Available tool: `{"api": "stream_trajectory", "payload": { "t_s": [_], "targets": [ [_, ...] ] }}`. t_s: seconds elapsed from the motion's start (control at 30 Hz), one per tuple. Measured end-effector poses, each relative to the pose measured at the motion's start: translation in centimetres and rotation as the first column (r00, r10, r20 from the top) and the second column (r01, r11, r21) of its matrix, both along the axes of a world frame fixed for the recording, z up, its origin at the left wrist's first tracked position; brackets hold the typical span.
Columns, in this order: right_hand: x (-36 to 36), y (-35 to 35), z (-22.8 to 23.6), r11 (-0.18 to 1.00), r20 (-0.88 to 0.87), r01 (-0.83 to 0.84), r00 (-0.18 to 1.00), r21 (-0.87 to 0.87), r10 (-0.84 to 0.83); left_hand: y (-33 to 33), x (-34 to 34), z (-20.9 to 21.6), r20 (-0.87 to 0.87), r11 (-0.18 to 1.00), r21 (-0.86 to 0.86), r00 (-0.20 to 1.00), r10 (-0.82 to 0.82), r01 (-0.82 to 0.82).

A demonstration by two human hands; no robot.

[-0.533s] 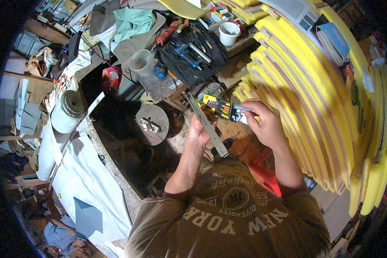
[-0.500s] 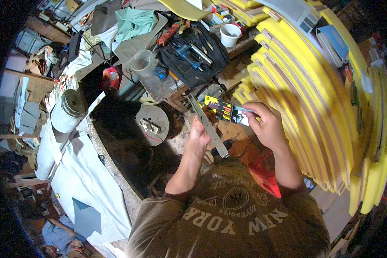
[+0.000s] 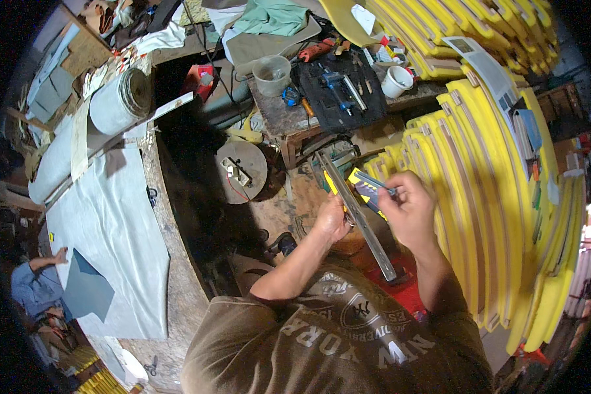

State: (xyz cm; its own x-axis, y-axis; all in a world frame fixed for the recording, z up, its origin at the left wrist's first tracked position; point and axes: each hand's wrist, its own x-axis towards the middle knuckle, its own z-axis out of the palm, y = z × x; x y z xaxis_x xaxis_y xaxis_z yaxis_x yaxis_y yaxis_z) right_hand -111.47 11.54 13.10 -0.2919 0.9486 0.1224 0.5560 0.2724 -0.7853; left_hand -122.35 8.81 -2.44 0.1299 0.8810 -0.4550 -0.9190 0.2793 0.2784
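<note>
My left hand [image 3: 335,220] is closed around a long metal straightedge [image 3: 368,233], which slants from far left to near right. A slim yellow piece [image 3: 331,185] shows along its far end; its kind is partly hidden. In my right hand [image 3: 410,205], thumb and fingers pinch a small flat yellow-and-dark packet [image 3: 368,190] just right of the straightedge. A thin grey-blue strip [image 3: 374,182] lies along the packet, running to the fingertips; whether it is separate I cannot tell.
Stacked yellow foam-edged panels [image 3: 466,197] rise close on my right. Ahead stands a bench with a black tool mat [image 3: 338,98], a clear tub [image 3: 271,74] and a white bucket [image 3: 396,81]. Pale sheet material [image 3: 111,230] covers the left table, where another person's arm [image 3: 49,258] rests.
The view has shifted, so the bench and left table sit differently. The packet has turned in my right hand, its far end now tilted up beside the straightedge.
</note>
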Motion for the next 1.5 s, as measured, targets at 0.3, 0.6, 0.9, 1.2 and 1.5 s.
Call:
{"api": "stream_trajectory", "payload": {
  "t_s": [0.3, 0.6, 0.9, 1.2, 1.5],
  "targets": [
    [-3.7, -0.1, -1.2, 0.901, 0.426, -0.379, 0.866, 0.213, 0.263, -1.1, 1.5, 0.9, -0.014, 0.986, 0.085, 0.99, 0.144, -0.142],
    [-4.6, -0.5, -1.6, 0.904, 0.473, -0.383, 0.843, 0.191, 0.257, -1.2, 1.6, 1.1, -0.016, 0.966, 0.176, 0.981, 0.193, -0.187],
    [-4.5, -0.6, -0.9, 0.908, 0.516, -0.379, 0.821, 0.176, 0.243, -1.3, 1.9, 1.1, -0.039, 0.966, 0.225, 0.989, 0.141, -0.128],
    [-2.0, -0.4, 1.0, 0.96, 0.105, -0.082, 0.993, 0.266, 0.056, -2.1, -0.6, 6.0, -0.046, 0.997, 0.04, 0.996, 0.073, -0.071],
    [1.9, -4.3, -2.7, 0.948, -0.687, 0.28, 0.659, -0.152, -0.305, -2.5, -1.9, 2.0, -0.091, 0.999, -0.043, 0.996, 0.02, -0.024]
  ]
}}
